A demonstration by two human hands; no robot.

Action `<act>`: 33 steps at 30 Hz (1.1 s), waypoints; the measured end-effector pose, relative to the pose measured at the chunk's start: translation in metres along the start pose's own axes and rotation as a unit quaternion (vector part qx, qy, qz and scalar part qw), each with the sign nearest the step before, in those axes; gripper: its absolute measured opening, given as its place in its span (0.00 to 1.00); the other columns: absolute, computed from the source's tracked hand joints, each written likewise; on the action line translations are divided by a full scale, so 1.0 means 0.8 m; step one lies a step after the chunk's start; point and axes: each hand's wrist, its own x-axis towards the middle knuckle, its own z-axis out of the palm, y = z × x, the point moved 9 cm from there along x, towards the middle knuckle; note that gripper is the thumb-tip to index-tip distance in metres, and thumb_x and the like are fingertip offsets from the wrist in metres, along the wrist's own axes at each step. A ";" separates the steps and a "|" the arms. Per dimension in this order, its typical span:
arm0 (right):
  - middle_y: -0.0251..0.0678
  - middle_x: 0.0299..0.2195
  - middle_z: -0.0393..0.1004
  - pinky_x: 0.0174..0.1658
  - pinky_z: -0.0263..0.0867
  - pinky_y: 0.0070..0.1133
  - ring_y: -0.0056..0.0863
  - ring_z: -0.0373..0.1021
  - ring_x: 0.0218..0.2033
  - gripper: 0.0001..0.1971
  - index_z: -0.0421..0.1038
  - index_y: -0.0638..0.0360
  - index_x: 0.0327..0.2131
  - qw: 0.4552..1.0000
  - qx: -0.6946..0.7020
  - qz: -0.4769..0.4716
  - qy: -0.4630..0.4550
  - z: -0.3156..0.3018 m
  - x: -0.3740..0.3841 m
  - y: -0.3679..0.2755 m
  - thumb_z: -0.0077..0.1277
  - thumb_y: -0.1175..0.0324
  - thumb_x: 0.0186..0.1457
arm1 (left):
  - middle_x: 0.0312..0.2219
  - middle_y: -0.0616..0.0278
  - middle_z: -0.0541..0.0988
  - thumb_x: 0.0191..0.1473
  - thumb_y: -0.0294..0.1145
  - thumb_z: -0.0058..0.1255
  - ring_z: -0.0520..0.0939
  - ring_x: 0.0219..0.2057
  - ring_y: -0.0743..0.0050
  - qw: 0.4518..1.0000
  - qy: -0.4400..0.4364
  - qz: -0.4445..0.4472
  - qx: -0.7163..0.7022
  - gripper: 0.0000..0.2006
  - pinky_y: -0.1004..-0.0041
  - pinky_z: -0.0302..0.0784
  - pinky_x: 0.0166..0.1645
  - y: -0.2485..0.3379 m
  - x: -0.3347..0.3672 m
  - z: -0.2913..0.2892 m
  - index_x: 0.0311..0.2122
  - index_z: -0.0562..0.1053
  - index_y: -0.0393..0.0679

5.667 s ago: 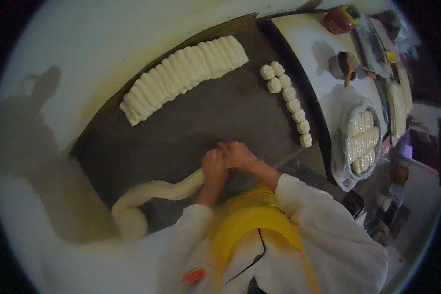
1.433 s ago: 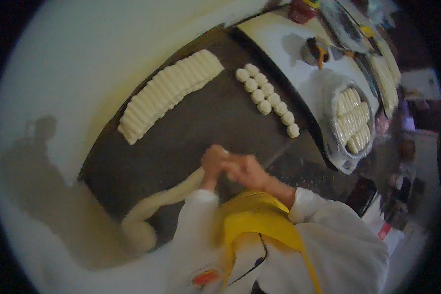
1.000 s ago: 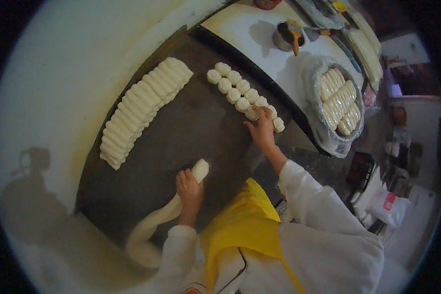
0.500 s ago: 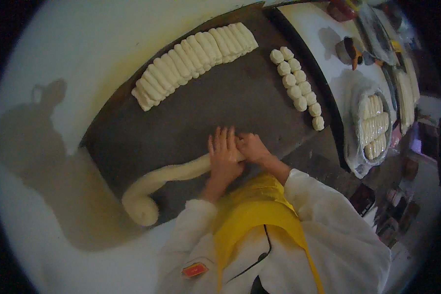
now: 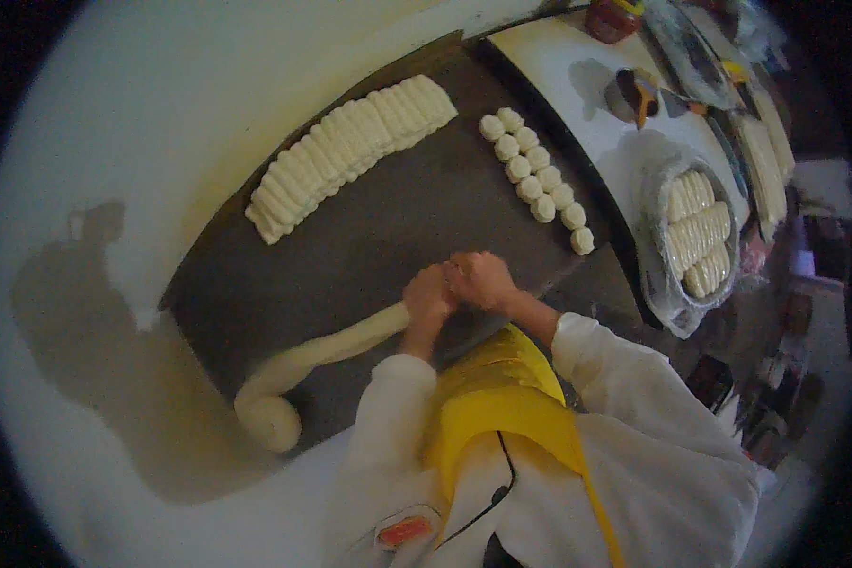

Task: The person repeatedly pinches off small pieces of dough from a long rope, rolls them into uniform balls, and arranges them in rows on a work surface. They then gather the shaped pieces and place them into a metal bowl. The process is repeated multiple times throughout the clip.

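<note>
A long rope of pale dough runs across the dark work surface, its thick far-left end curled into a coil. My left hand is closed around the rope's right end. Pressed against it, my right hand is clenched with the fingers curled in; whatever lies inside it is hidden. Beyond my hands, a curved row of dough strips lies side by side along the back. Small round dough pieces sit in two lines at the right.
A white table adjoins on the right beyond a dark edge. On it stand a plastic-covered round tray of dough strips, a metal cup with an orange-handled tool, and a red jar. A wall rises at the left and back.
My left hand has gone from lying flat with fingers stretched over the rope to gripping its end. My right hand has closed up against it. The view has shifted slightly.
</note>
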 end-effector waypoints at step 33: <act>0.54 0.42 0.83 0.46 0.77 0.45 0.59 0.80 0.41 0.21 0.80 0.56 0.52 0.994 0.100 -0.001 -0.050 0.130 -0.005 -0.020 0.48 0.53 0.69 | 0.52 0.45 0.79 0.49 0.31 0.65 0.79 0.55 0.42 0.931 0.259 0.251 0.053 0.26 0.50 0.73 0.60 -0.051 -0.110 -0.050 0.54 0.74 0.38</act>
